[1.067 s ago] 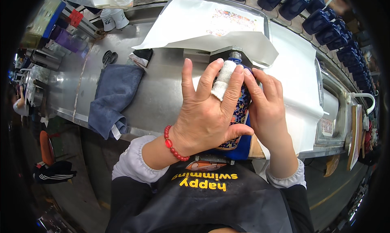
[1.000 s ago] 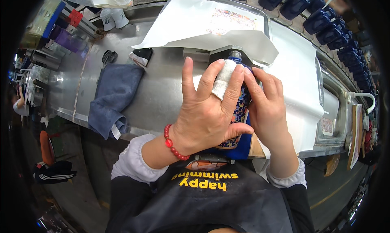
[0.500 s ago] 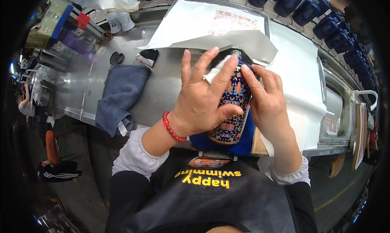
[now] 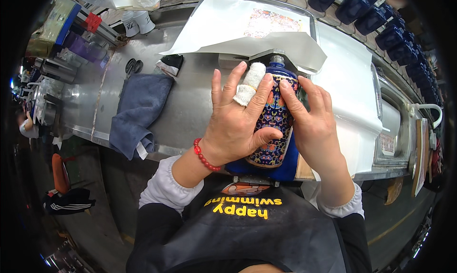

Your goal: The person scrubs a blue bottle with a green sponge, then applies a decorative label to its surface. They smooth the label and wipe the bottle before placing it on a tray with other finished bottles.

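A dark blue bottle with a colourful floral pattern lies on a blue cloth, its neck pointing away from me. My left hand is open, fingers spread, with its index fingertip near the top of the pattern and its thumb across the bottle's lower half. A white cloth wrap covers one of its fingers. On the bottle's right side rests my right hand, fingers stretched out and apart. Its index fingertip touches the upper part of the pattern. Neither hand wraps round the bottle.
White sheets and a patterned sheet lie in a tray beyond the bottle. To the left are a folded grey-blue cloth and black scissors. Several dark blue bottles line the back. A metal basin stands right.
My left index finger has drawn back from the bottle's neck to the top of the pattern, so the neck and shoulder now show. My right hand has shifted only slightly.
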A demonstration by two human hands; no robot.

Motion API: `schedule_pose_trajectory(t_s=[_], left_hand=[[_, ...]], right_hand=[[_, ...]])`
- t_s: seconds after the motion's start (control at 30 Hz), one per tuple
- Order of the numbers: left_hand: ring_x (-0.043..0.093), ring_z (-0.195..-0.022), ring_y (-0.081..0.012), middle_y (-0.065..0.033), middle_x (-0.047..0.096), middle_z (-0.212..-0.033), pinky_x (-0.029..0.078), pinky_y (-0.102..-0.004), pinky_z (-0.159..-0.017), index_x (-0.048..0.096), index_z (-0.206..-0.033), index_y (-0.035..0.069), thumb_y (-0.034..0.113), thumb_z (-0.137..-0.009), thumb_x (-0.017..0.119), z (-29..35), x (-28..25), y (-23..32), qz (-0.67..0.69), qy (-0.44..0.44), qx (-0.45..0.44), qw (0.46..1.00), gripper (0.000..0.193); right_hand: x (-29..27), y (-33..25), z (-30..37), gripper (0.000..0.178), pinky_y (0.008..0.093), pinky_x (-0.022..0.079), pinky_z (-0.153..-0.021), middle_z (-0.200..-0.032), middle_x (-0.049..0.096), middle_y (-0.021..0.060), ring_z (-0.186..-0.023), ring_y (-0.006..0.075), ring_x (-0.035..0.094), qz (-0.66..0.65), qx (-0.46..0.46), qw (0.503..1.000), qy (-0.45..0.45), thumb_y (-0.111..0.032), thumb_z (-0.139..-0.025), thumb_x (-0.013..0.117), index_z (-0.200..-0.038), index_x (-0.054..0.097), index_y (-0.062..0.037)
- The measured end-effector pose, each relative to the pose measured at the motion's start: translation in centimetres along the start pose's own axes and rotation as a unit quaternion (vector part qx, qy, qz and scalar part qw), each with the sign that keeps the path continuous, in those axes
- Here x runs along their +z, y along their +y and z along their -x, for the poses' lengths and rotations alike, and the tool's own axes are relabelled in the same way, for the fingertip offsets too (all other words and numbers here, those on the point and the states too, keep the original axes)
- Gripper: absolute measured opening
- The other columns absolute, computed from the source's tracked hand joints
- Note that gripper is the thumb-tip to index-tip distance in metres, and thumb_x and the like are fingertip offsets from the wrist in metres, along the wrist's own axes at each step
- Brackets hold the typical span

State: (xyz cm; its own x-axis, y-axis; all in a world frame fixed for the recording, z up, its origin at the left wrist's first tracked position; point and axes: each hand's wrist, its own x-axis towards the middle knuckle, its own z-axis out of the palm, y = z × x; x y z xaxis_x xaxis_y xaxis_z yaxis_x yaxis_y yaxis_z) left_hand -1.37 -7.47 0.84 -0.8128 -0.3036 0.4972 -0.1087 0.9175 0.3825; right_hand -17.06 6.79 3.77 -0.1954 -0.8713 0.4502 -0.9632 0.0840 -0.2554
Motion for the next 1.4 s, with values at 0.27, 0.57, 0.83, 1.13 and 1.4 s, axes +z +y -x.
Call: schedule_pose_trajectory(t_s=[0.27,0.57,0.83,1.13,1.4], left_hand=[[0.029,-0.147,-0.0443,-0.0213,0.051,-0.148,0.009,-0.066,-0.118,0.044,-0.152,0.002,0.075,-0.094,0.041,0.2,0.3,-0.1,0.044,0.008,-0.019,0.999,0.093],[0.032,-0.144,-0.0436,-0.0218,0.057,-0.137,0.013,-0.0637,-0.118,0.053,-0.141,0.0,0.061,-0.098,0.051,-0.3,-0.2,0.1,0.114,0.062,-0.026,0.991,0.074],[0.046,-0.125,-0.0338,-0.0166,0.06,-0.122,0.036,-0.0432,-0.108,0.059,-0.118,0.001,0.013,-0.091,0.063,-2.9,0.1,-0.3,0.326,0.098,-0.13,0.931,0.03],[0.049,-0.112,-0.0253,-0.0122,0.059,-0.116,0.04,-0.0386,-0.101,0.057,-0.118,0.003,0.01,-0.089,0.065,-3.3,0.8,0.0,0.481,0.053,-0.255,0.838,0.031],[0.053,-0.11,-0.0233,-0.0111,0.06,-0.118,0.041,-0.0366,-0.101,0.056,-0.12,0.002,0.007,-0.09,0.064,-3.0,1.1,0.1,0.502,0.06,-0.253,0.825,0.032]], right_hand=[[-0.4,0.1,0.0,0.074,0.0482,0.048,-0.101,-0.135,0.053,0.0248,-0.116,0.0422,0.053,-0.025,0.014,0.999,-0.022,0.013,-0.075,0.06,-0.145,0.056,-0.0099],[-0.6,0.8,-0.3,0.072,0.0474,0.048,-0.1,-0.128,0.058,0.0244,-0.114,0.0407,0.057,-0.086,-0.001,0.996,0.032,0.018,-0.075,0.057,-0.145,0.05,0.0005],[-5.8,3.6,-4.7,0.027,0.0241,0.051,-0.077,-0.097,0.068,0.0076,-0.086,0.0121,0.066,-0.24,0.048,0.968,-0.06,-0.01,-0.092,0.07,-0.115,0.06,0.0021],[-6.4,6.5,-12.5,0.026,0.0279,0.054,-0.079,-0.093,0.072,0.0083,-0.085,0.0128,0.066,-0.316,-0.087,0.909,-0.256,-0.006,-0.085,0.071,-0.111,0.069,-0.0011],[-6.2,4.8,-17.7,0.026,0.0341,0.058,-0.077,-0.089,0.07,0.0101,-0.082,0.0237,0.07,-0.178,-0.293,0.882,-0.322,0.002,-0.074,0.073,-0.1,0.073,0.0005]])
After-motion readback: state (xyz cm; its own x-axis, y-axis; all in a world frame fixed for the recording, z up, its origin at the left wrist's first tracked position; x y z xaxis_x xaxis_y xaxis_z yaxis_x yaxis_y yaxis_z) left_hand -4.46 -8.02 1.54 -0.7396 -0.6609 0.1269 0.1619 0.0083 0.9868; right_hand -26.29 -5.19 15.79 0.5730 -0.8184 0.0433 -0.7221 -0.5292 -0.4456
